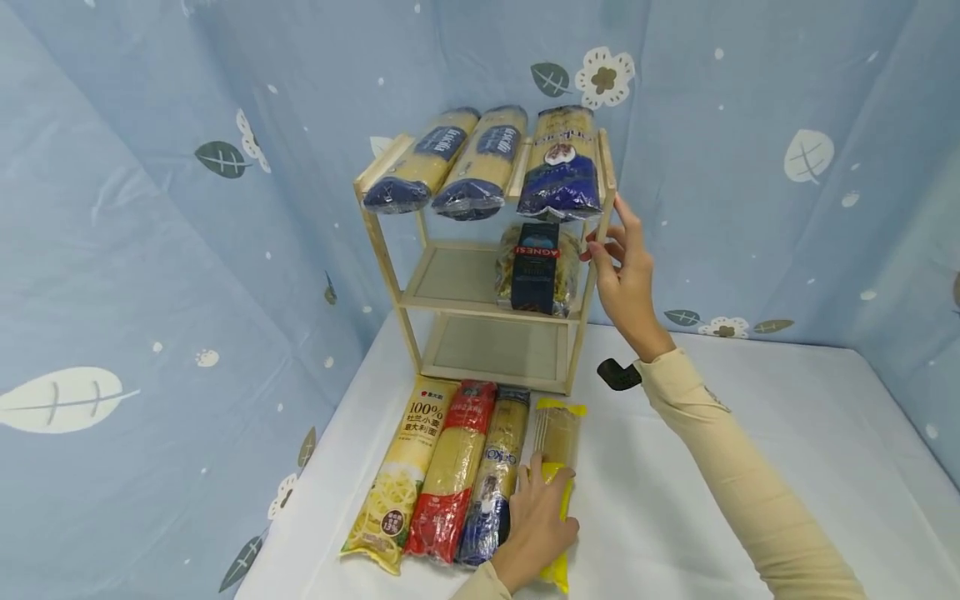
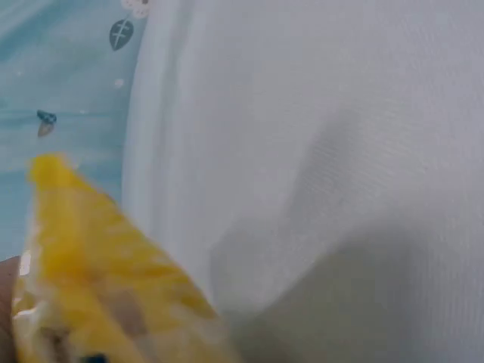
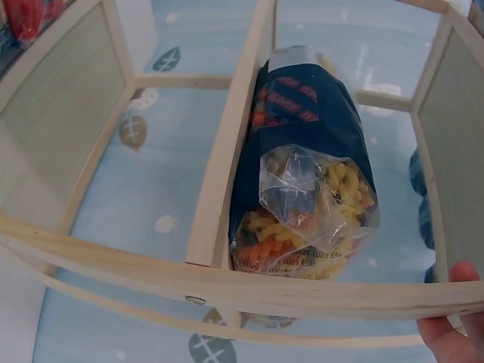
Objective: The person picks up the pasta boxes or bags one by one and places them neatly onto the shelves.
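Note:
My left hand [image 1: 536, 518] grips a yellow-ended clear pasta packet [image 1: 557, 429], fingers spread across it and thumb at its right edge. In the left wrist view the packet's yellow end [image 2: 98, 249] shows at lower left, blurred. My right hand [image 1: 628, 279] holds the right front post of a wooden shelf rack [image 1: 491, 307], near its top. Its fingertips [image 3: 463, 274] show at that post in the right wrist view. Close by on the middle shelf stands a bag of coloured spiral pasta [image 1: 536, 271] with a dark label.
Left of the yellow packet lie a cream spaghetti packet [image 1: 401, 475], a red one [image 1: 453, 471] and a blue-ended one [image 1: 495, 475], side by side. Two blue-ended packs [image 1: 423, 162] and a wider blue bag [image 1: 561, 167] lie on the top shelf. Patterned curtain [image 1: 750, 208] surrounds the white table [image 1: 712, 417].

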### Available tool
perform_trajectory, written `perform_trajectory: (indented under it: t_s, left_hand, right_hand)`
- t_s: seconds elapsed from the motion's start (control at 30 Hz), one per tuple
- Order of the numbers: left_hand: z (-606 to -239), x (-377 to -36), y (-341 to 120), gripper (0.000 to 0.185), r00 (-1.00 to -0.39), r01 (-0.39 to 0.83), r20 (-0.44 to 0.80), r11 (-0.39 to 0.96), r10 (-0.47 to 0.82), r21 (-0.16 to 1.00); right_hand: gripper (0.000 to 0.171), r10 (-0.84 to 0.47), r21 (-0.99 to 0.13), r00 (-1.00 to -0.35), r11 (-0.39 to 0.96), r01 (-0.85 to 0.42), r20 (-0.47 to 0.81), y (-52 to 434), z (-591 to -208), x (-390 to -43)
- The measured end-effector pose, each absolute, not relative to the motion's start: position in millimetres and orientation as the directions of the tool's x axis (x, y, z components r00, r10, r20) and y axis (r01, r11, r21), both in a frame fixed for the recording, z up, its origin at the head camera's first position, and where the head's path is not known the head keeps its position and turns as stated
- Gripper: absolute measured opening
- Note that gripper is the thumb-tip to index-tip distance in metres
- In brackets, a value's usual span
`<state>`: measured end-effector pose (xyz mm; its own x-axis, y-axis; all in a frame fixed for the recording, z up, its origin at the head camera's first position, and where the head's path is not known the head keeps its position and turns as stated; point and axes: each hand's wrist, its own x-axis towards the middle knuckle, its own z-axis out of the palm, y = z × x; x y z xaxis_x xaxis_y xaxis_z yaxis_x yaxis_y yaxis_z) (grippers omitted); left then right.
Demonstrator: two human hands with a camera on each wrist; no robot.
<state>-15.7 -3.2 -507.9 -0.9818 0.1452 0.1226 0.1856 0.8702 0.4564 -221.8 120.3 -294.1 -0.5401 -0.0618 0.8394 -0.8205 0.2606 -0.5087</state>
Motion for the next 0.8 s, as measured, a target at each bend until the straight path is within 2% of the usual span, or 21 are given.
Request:
perform_trajectory:
  t_s: [0.13, 0.3, 0.53, 0.8]
  left_hand:
    - [-503.5, -13.2, -5.9, 0.059, -0.973, 0.213, 0.197, 0.815, 0.125, 0.539]
    - [-488.7, -7.4, -15.4, 0.060, -0.966, 0.222, 0.240, 0.784, 0.096, 0.580]
    - [-458.9, -5.7, -41.7, 0.061, -0.922, 0.311, 0.371, 0.776, 0.107, 0.549]
    - [-429.9, -4.0, -82.3, 0.056, -0.907, 0.302, 0.417, 0.776, 0.056, 0.553]
  right_hand:
    - [0.055, -0.057, -0.501, -0.534, 0.272, -0.821, 0.844, 121.0, -293.3, -219.8]
    - [0.054, -0.084, -0.476, -0.510, 0.255, -0.841, 0.856, 115.8, -281.9, -206.3]
    - [0.050, -0.080, -0.483, -0.519, 0.268, -0.833, 0.851, 113.8, -272.2, -196.5]
    - [0.054, -0.077, -0.480, -0.511, 0.252, -0.841, 0.856, 119.6, -291.8, -218.9]
